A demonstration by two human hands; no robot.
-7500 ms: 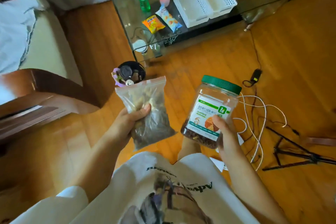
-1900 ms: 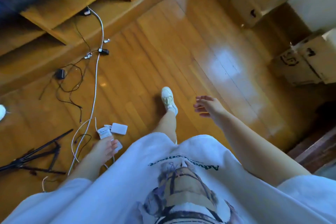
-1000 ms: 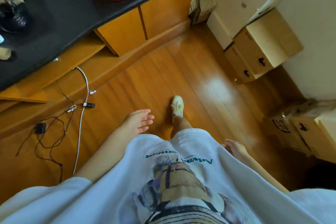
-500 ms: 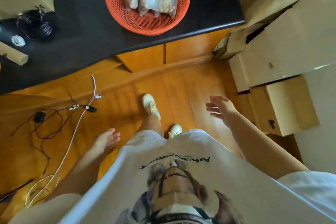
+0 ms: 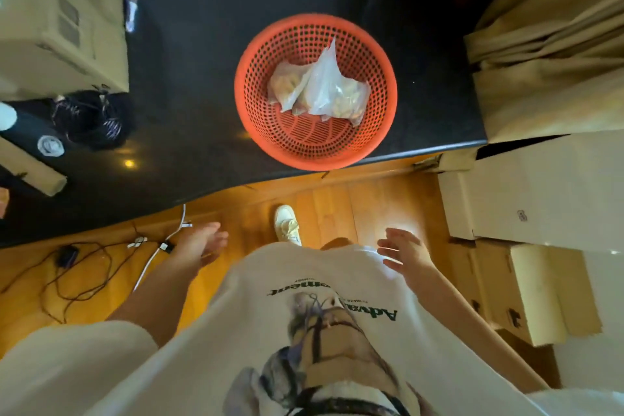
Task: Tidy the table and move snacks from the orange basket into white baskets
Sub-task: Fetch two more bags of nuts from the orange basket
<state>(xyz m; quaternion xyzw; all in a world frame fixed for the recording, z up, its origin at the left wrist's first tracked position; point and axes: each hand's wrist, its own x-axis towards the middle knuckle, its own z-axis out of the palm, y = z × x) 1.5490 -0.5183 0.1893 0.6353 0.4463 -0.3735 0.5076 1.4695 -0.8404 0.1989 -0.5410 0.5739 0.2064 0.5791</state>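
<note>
Both hands — left [image 5: 202, 241], right [image 5: 401, 252] — hang loose-fingered and empty over the floor. Clear snack bags [image 5: 319, 89] lie in the orange basket [image 5: 317, 152] on the table [image 5: 189, 78] — likely light, soft and slippery, best pinched at the upturned top corner.

- Basket [image 5: 378, 132] on counter [image 5: 189, 84] ahead of me; snack bags [image 5: 320, 91] inside.
- Cartons [image 5: 526, 280] to my right, cables [image 5: 77, 267] on floor left.
</note>
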